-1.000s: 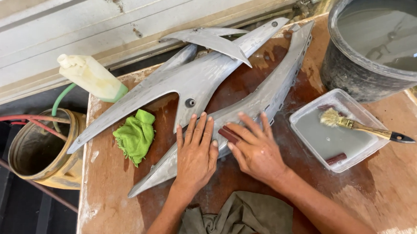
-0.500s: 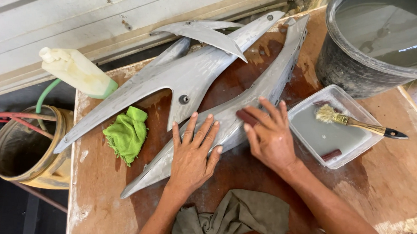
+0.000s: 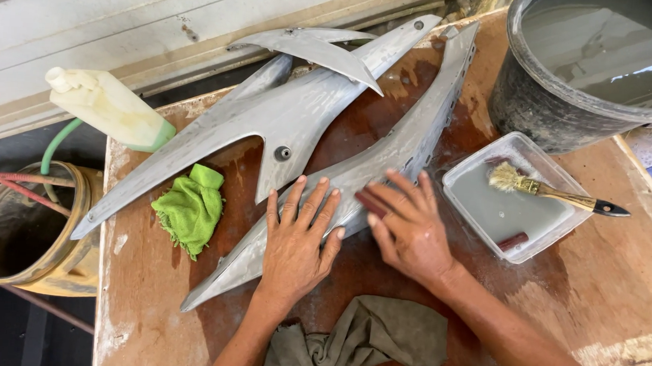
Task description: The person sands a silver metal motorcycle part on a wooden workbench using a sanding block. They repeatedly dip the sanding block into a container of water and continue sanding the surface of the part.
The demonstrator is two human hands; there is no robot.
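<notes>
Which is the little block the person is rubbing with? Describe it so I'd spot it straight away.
Start at the long grey panel slanting across the wet wooden table. Midway along it, the right hand presses down; the dark red-brown block peeks from under its fingers. A similar piece lies in the clear tray, but only this one is under a hand.

A green cloth [image 3: 189,208], brush [image 3: 552,192] over a plastic tray [image 3: 483,208], and water bucket [image 3: 542,106] sit around.

Bare forearms, no sleeves, ringless fingers
</notes>
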